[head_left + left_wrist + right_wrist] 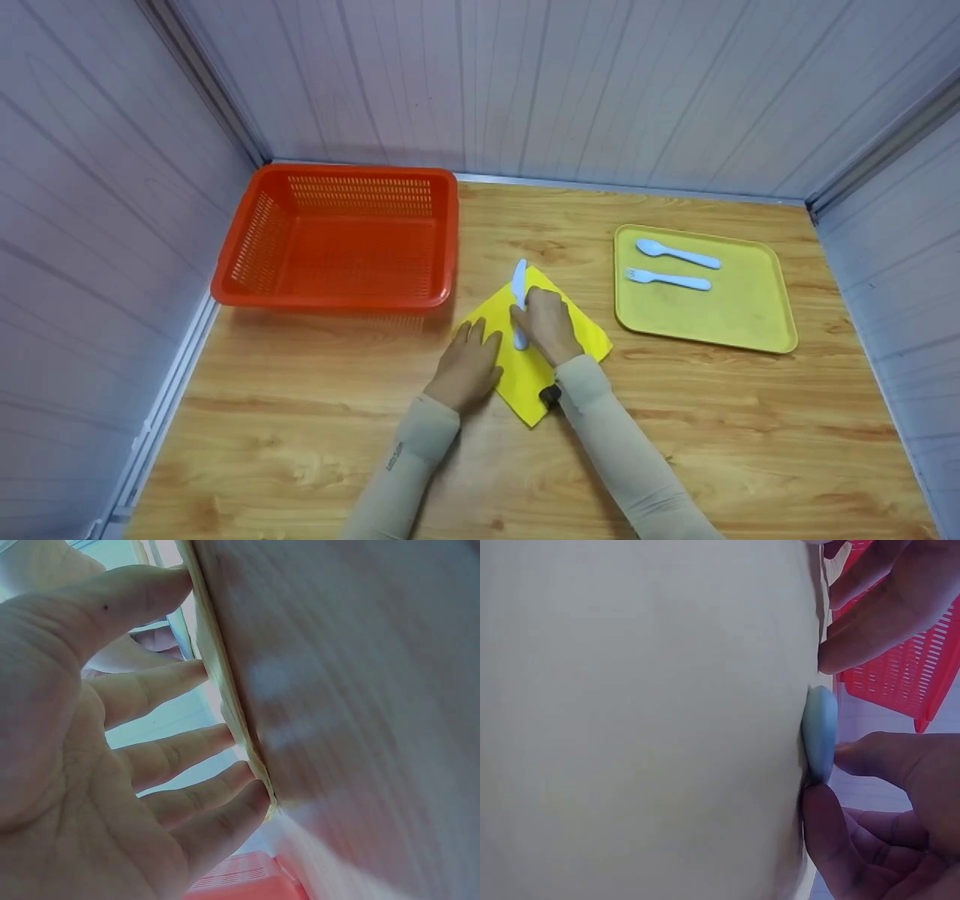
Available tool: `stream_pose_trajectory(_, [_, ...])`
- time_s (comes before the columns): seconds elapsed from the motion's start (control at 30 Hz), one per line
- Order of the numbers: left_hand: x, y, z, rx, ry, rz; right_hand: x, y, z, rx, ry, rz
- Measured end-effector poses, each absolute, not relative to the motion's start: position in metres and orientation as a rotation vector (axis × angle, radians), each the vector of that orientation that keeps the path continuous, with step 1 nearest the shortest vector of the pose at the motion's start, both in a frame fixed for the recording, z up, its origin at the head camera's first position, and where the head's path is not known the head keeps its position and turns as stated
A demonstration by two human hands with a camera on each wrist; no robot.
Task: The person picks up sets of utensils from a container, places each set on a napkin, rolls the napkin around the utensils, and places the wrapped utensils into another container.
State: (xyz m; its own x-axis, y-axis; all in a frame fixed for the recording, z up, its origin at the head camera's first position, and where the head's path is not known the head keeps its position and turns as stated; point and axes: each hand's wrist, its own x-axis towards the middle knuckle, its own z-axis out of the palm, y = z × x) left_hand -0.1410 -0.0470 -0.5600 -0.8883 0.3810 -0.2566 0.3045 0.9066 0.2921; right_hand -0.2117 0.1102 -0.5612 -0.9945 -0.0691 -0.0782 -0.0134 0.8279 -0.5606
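Observation:
A yellow cloth (529,394) lies flat on the table, turned like a diamond. My left hand (465,369) has its fingers spread, with the fingertips resting on the cloth's left side; in the left wrist view they touch its edge (223,679). Over the middle of the cloth, my right hand (549,328) pinches a light blue plastic knife (518,279) between thumb and finger. Its blade points away from me, and part of the handle is hidden behind the thumb. In the right wrist view, the rounded handle end (821,727) lies against the cloth.
At the back left stands an orange-red plastic basket (337,301) with slotted walls. To the right lies a yellow tray (742,315), holding a light blue spoon (679,253) and fork (670,280). Pale panel walls (495,82) close off the back and both sides of the wooden table (300,450).

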Motion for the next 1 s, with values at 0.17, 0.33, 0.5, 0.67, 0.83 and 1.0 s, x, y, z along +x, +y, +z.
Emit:
stream_pose_trajectory(0.17, [-0.141,-0.047,-0.559,0.538,2.793,0.353,-0.21,0.115,-0.559,-0.118,2.951,-0.894])
stream_pose_trajectory(0.33, [-0.141,-0.046,-0.556,0.573,2.829,0.335,-0.209,0.119,-0.553,-0.167,2.989,-0.877])
stream_pose_trajectory(0.5, [-0.143,-0.04,-0.551,0.593,2.841,0.369,-0.208,0.126,-0.548,-0.223,3.024,-0.805])
stream_pose_trajectory(0.67, [-0.149,-0.025,-0.544,0.684,2.864,0.391,-0.208,0.145,-0.542,-0.27,3.09,-0.757])
stream_pose_trajectory(0.83, [-0.155,-0.004,-0.54,0.734,2.841,0.351,-0.212,0.172,-0.538,-0.308,3.133,-0.735])
stream_pose_trajectory(1.0, [-0.159,0.023,-0.536,0.789,2.806,0.323,-0.216,0.205,-0.537,-0.322,3.176,-0.721])
